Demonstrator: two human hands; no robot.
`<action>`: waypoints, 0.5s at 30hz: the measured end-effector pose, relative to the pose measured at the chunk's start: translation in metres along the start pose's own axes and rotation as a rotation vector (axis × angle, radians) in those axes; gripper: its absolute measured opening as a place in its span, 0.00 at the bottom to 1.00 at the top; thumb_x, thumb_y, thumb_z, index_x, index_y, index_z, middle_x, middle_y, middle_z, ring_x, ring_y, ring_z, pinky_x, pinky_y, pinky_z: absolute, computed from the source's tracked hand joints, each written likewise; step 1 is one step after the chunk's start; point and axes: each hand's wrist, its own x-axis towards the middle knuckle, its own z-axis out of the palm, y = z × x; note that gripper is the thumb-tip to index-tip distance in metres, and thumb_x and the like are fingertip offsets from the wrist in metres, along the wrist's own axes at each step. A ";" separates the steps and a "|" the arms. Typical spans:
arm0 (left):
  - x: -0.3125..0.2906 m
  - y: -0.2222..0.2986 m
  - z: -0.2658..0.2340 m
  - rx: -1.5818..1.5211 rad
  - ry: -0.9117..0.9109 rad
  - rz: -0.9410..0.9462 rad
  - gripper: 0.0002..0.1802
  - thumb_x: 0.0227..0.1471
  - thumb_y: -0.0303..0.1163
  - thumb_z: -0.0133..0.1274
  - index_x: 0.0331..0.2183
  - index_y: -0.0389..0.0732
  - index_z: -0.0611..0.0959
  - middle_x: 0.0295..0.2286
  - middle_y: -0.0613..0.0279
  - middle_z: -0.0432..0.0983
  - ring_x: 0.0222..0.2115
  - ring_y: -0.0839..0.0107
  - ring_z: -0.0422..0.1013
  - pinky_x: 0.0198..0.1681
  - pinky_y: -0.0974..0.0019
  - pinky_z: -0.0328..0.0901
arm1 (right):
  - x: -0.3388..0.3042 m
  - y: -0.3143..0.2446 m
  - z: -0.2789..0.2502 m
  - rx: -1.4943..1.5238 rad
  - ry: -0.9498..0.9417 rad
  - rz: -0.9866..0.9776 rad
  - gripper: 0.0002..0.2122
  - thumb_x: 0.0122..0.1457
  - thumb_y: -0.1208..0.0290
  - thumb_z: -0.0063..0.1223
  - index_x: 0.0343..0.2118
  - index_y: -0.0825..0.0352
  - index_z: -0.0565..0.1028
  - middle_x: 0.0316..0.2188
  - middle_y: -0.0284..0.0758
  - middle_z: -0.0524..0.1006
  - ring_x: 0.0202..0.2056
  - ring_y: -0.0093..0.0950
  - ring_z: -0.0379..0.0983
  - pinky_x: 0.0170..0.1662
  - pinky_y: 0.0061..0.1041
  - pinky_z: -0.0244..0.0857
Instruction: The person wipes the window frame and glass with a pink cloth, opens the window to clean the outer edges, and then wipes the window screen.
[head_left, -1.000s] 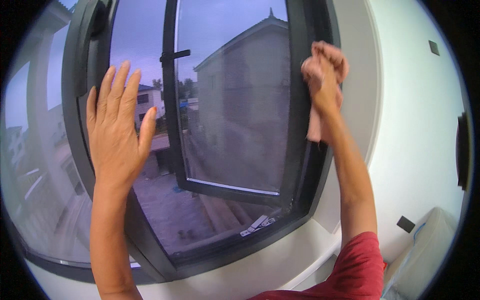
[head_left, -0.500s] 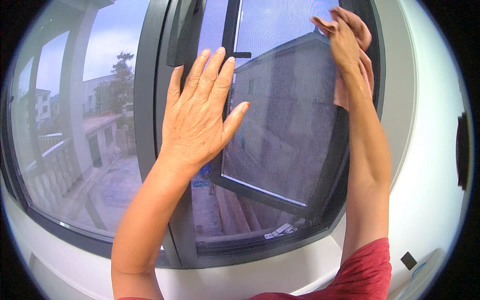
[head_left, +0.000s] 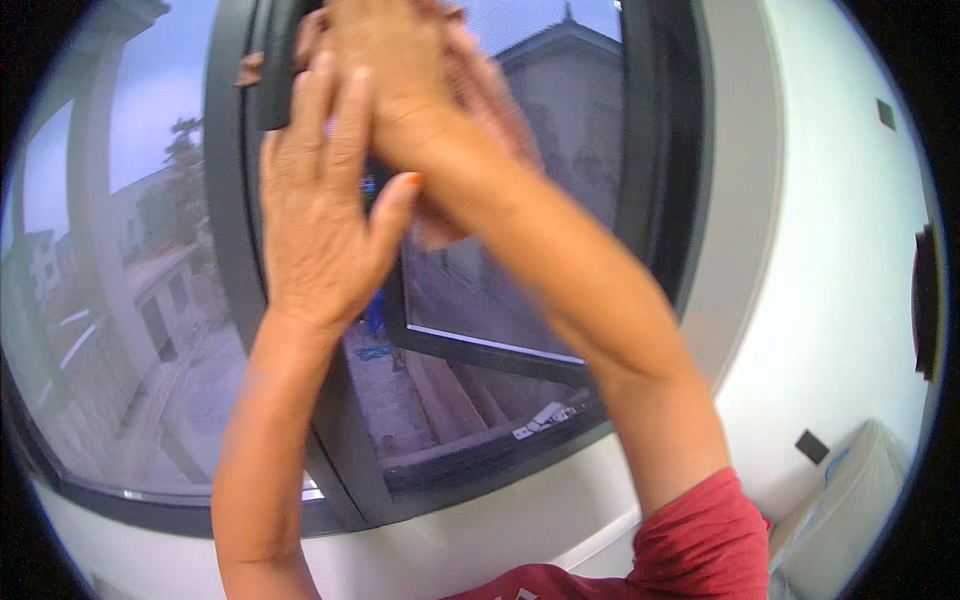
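My left hand (head_left: 320,215) is raised with its fingers stretched out, close to the dark upright of the window frame (head_left: 350,440). My right hand (head_left: 385,60) reaches across at the top, just above and right of the left one, and overlaps its fingertips. It holds a pink cloth (head_left: 495,110), which hangs down past the wrist; the right fingers are blurred and mostly hidden. Behind the hands is a tilted window sash (head_left: 480,350) with a fine mesh screen. A dark vertical bar (head_left: 283,70) stands next to the left fingertips.
White hinge hardware (head_left: 545,420) sits at the bottom of the window opening. A pale sill (head_left: 470,530) runs below. On the right wall (head_left: 820,250) are dark square plates (head_left: 811,446). A pale covered object (head_left: 850,500) stands at the lower right.
My right hand has swept left with the cloth, from the window's upper right side to above my left hand. The left hand, still spread, appears further left, and the whole view has shifted.
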 end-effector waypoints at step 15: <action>0.002 0.010 0.011 0.187 -0.124 0.105 0.34 0.60 0.44 0.46 0.63 0.41 0.63 0.63 0.53 0.57 0.64 0.54 0.52 0.65 0.52 0.47 | -0.042 0.050 -0.020 -0.084 0.135 0.019 0.12 0.53 0.65 0.50 0.38 0.64 0.78 0.43 0.39 0.78 0.51 0.37 0.69 0.51 0.44 0.59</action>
